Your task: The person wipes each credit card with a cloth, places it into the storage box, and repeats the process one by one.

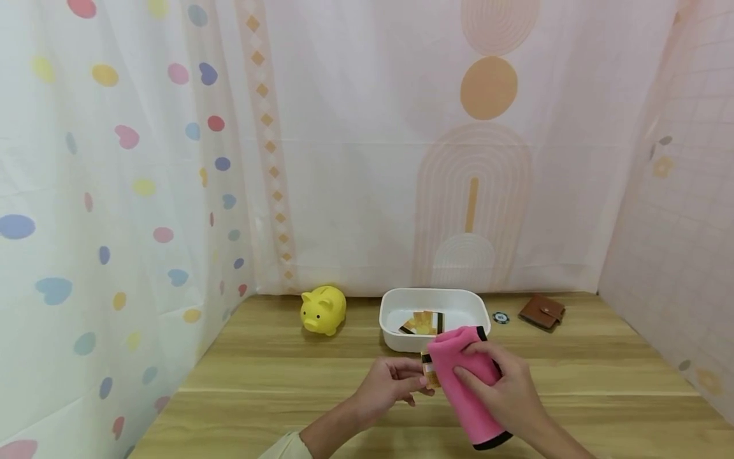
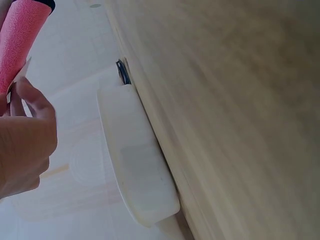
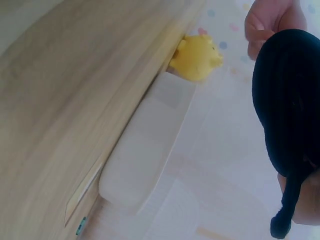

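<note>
My left hand pinches a gold card with a dark stripe, just in front of the white tray. My right hand grips a pink cloth with black trim and holds it against the card, covering most of it. In the left wrist view the pink cloth sits above my left hand's fingers. In the right wrist view the cloth's black end fills the right side. More gold cards lie inside the tray.
A yellow piggy bank stands left of the tray on the wooden table. A poker chip and a brown wallet lie to its right. Patterned curtains close in the back and both sides.
</note>
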Available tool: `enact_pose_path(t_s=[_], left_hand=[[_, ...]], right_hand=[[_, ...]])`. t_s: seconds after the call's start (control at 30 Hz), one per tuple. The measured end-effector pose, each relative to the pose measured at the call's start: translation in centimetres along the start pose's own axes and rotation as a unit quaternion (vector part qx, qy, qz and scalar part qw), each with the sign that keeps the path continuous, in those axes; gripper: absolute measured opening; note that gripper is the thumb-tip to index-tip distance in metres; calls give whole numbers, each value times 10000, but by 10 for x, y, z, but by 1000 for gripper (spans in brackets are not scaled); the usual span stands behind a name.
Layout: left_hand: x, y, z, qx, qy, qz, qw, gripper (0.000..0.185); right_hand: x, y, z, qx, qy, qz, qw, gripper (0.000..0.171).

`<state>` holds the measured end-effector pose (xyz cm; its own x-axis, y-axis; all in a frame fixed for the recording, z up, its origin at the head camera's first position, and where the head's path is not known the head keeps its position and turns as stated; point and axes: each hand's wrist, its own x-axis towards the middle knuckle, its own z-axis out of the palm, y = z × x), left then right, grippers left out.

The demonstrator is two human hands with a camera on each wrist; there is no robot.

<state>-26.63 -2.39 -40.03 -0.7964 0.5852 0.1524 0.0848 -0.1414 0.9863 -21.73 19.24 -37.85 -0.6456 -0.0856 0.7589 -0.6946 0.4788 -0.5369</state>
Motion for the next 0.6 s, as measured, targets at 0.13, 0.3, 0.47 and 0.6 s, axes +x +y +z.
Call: enact_pose_path(t_s=[0.13,0.3,0.47,0.6], left_hand=[[1,1,2,247,176,70,9995,27],[2,1,4,364,231,83,9990,25],[2,-1,5,430,180,63,9989,25],[3,-2,5,530,218,55,9983,25]], right_hand=[[0,1,0,19,-61,-84,9999,32],[-2,2,4,30,-85,-297,9995,34],[-5,0,9,-69,-143,-395,9991,35],[-5,0,10,-210,-179,-316,9991,33]])
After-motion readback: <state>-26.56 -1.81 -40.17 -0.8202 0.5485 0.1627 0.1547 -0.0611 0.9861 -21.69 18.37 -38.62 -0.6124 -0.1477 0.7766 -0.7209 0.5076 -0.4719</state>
